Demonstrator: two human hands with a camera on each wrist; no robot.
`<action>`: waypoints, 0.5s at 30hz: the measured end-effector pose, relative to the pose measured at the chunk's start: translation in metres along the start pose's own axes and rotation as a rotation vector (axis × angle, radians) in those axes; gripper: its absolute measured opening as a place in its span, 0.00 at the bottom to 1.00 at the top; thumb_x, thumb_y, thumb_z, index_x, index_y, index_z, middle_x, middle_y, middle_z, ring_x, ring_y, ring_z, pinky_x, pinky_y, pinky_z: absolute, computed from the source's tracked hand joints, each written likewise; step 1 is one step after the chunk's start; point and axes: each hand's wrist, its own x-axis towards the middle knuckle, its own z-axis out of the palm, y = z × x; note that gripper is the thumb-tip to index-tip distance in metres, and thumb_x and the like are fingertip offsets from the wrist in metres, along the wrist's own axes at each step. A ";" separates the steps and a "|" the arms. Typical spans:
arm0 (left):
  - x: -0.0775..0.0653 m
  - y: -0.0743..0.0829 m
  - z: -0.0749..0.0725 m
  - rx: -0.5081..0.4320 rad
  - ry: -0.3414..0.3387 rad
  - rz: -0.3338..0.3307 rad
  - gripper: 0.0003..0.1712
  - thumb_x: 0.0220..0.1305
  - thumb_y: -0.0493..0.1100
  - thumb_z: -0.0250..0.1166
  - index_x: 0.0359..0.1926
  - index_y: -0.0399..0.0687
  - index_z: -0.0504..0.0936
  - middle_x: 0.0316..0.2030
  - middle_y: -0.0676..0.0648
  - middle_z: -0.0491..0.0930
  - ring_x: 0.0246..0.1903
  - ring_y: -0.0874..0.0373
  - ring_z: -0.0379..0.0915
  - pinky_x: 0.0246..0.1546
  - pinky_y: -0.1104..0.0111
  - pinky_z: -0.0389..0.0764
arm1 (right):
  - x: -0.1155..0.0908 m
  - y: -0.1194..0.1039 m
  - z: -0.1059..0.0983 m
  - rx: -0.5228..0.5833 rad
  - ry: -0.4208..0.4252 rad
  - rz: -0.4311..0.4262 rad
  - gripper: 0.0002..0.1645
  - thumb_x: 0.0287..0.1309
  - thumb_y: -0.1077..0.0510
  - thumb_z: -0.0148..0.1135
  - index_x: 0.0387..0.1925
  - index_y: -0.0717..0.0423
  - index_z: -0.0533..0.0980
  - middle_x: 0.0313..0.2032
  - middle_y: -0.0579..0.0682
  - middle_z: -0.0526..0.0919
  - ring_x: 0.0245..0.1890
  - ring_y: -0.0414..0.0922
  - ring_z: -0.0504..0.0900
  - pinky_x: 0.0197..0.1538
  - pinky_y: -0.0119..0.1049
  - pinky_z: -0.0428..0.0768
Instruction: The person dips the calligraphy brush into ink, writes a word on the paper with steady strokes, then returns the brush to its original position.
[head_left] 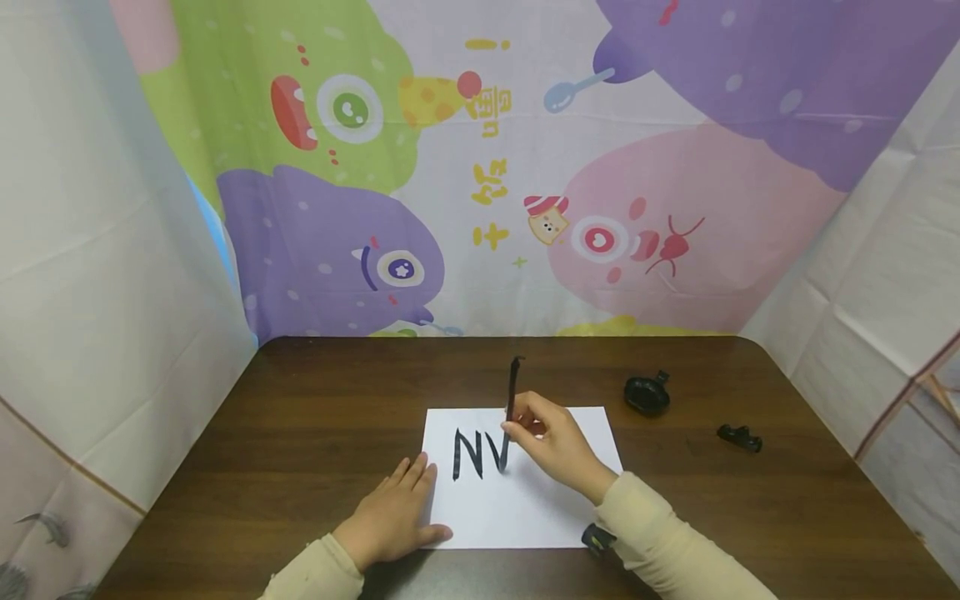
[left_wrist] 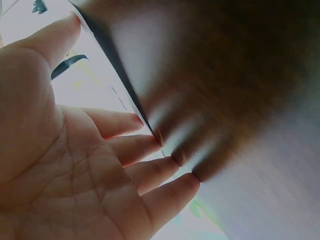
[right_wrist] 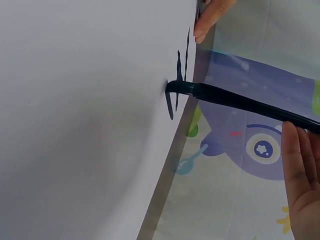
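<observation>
My right hand [head_left: 558,442] pinches a black ink brush [head_left: 513,387] by its handle and holds it nearly upright. In the right wrist view, the bent dark tip of the brush [right_wrist: 240,101] touches the white paper [right_wrist: 90,65] at a black stroke. Bold black strokes [head_left: 468,456] shaped like an N and a V mark the paper [head_left: 532,517]. At the paper's left edge, my left hand [head_left: 393,512] rests with fingers spread, thumb on the sheet. The left wrist view shows its palm [left_wrist: 65,160] and extended fingers.
A round black dish [head_left: 647,394] with a small tab stands right of the paper. Farther right lies a black wavy brush rest [head_left: 740,437]. A small dark object [head_left: 597,537] sits by the right sleeve. A cartoon-printed curtain [head_left: 495,292] hangs behind the wooden table [head_left: 337,375].
</observation>
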 end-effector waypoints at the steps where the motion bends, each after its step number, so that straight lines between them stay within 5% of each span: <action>1: 0.000 0.000 0.000 0.000 0.000 0.001 0.54 0.55 0.66 0.67 0.70 0.33 0.63 0.73 0.33 0.57 0.71 0.32 0.54 0.67 0.42 0.64 | 0.000 0.000 0.000 0.001 -0.001 0.001 0.09 0.58 0.61 0.68 0.38 0.52 0.75 0.29 0.45 0.80 0.32 0.37 0.80 0.38 0.30 0.84; 15: 0.000 -0.001 0.000 -0.007 -0.007 0.001 0.54 0.55 0.66 0.67 0.70 0.34 0.62 0.73 0.33 0.56 0.72 0.32 0.52 0.68 0.42 0.63 | 0.000 0.001 -0.006 0.029 0.013 0.013 0.09 0.59 0.60 0.68 0.39 0.51 0.75 0.29 0.45 0.80 0.30 0.36 0.82 0.38 0.31 0.85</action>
